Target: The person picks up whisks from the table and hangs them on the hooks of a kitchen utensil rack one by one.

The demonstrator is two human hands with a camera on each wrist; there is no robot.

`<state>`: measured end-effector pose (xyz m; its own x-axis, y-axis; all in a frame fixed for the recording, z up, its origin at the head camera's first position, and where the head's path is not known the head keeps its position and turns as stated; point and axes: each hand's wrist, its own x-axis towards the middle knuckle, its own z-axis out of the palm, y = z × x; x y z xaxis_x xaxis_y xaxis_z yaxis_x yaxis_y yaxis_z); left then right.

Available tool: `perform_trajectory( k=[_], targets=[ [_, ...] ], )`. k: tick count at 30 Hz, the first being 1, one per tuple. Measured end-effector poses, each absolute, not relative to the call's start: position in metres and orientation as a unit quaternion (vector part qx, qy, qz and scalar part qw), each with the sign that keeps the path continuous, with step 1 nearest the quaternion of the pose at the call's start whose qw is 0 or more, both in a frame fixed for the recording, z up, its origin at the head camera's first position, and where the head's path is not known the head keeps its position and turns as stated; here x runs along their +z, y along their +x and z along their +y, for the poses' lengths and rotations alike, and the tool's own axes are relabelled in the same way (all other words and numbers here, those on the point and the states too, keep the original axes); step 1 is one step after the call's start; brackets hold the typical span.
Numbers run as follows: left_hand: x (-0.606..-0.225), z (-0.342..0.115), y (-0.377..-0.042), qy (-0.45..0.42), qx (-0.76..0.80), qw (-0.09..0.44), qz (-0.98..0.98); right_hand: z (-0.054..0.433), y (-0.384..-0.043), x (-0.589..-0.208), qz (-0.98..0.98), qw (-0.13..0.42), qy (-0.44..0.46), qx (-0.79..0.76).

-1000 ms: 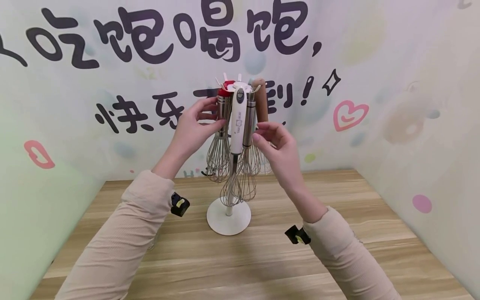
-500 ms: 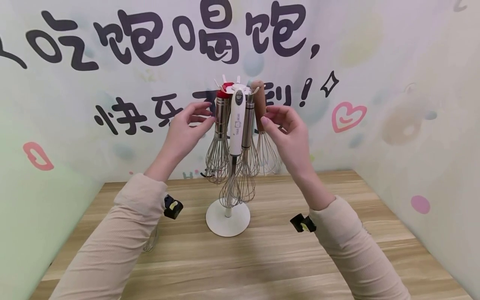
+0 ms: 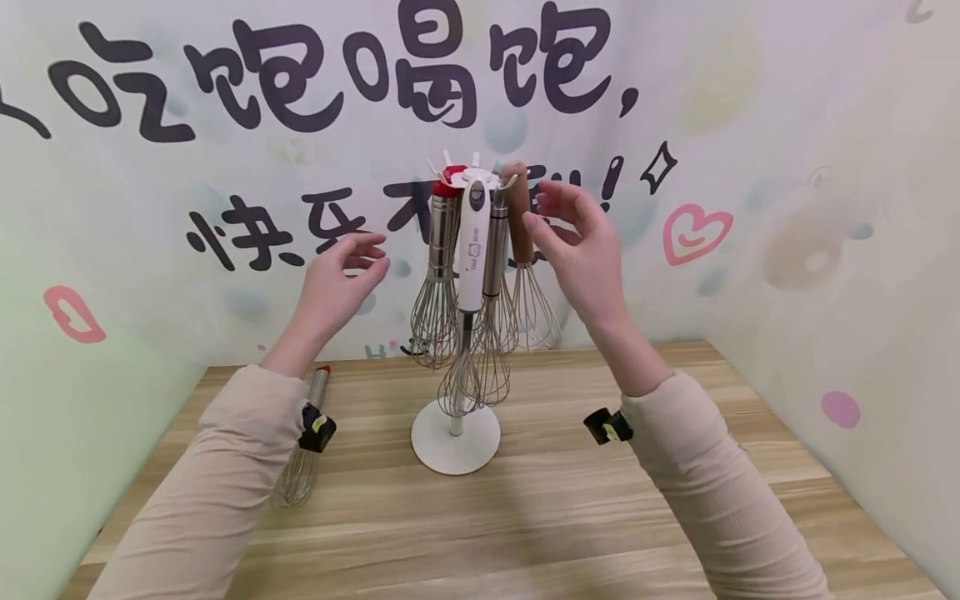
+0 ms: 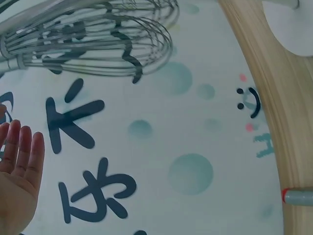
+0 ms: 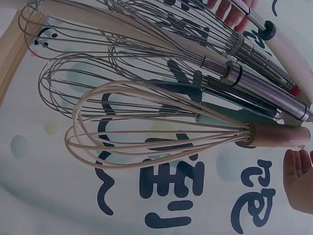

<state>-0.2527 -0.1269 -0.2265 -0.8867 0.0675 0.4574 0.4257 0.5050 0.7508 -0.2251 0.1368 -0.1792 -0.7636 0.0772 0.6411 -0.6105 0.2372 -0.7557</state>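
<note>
Several whisks hang from the hooks of a white stand (image 3: 429, 440). Facing front is a whisk with a white handle (image 3: 472, 250). To its left hangs a red-topped metal-handled whisk (image 3: 442, 233), to its right a steel-handled whisk (image 3: 496, 250), and farthest right a wooden-handled whisk (image 3: 519, 217). My left hand (image 3: 333, 287) is left of the stand, apart from the whisks, with nothing in its loosely bent fingers. My right hand (image 3: 585, 250) hovers beside the wooden handle; a small gap shows between them in the right wrist view.
Another whisk (image 3: 297, 479) with a red end lies on the wooden table (image 3: 540, 517) at the left, partly behind my left forearm. A printed wall sheet (image 3: 360, 158) rises behind the table's back edge.
My left hand has moved away from the red-topped whisk, leftward and down, uncovering the whisk lying on the table. My right hand has shifted right and up from the steel handle.
</note>
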Motion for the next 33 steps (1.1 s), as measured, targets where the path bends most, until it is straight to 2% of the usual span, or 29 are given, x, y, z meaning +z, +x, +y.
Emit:
perform_trajectory(
  k=[33],
  targets=[
    [-0.298,-0.204,-0.25,-0.074,-0.4,0.142,-0.903,0.124,-0.243,-0.162,-0.763,0.292,0.213,0.537]
  ],
)
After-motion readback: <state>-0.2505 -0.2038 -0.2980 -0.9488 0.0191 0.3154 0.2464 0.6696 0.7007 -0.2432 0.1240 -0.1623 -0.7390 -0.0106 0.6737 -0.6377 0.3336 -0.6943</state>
